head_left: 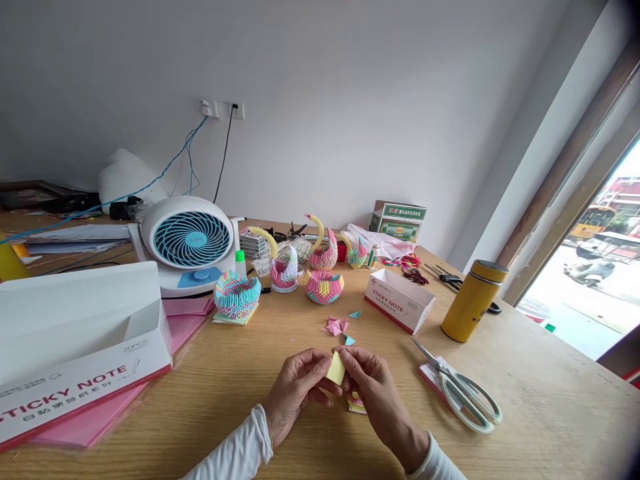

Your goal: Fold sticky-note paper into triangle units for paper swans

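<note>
The left hand (296,387) and right hand (375,387) pinch a small pale-yellow paper piece (337,371) over the wooden tabletop (250,363). A white-and-red cardboard box (100,390), cut off at left, reads "STICKY NOTE", "20PCS"; the right hand partly hides a yellowish paper item (357,406).

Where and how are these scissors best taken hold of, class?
Probably by the pale handle loops, from the near right side, once the right hand frees itself from the yellow paper: the loops lie nearer the person, while the blades point away.
</note>
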A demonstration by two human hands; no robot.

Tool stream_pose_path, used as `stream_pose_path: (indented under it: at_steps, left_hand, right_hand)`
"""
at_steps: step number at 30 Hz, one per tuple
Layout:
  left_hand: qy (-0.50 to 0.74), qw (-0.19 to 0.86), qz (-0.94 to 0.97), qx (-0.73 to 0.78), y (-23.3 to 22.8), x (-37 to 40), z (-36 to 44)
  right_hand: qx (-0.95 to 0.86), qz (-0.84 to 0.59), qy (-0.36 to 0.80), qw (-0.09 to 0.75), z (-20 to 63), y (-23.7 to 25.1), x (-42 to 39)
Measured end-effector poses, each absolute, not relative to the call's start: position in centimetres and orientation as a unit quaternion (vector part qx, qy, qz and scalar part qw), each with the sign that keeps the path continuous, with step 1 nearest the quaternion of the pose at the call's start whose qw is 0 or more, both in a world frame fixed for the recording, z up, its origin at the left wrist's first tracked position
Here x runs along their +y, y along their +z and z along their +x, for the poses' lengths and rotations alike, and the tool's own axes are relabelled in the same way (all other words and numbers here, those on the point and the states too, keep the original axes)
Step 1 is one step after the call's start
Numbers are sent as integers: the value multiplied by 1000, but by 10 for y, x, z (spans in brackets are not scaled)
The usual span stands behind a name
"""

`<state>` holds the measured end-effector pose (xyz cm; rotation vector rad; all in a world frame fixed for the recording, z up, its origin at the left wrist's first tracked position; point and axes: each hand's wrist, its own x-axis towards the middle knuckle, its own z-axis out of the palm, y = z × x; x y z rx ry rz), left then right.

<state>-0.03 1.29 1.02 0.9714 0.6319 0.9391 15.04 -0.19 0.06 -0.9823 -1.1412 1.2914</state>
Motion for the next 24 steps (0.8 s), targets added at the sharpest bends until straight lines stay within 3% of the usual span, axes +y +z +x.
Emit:
stream_pose_path:
  at_steps: [15,24]
  left_hand:
    - [416,738,458,269,10,13,1]
    - [429,711,487,270,8,13,0]
  right_hand:
    - [-424,-378,604,559,143,3,-5]
    - [-448,-395,567,568,141,-1,-3]
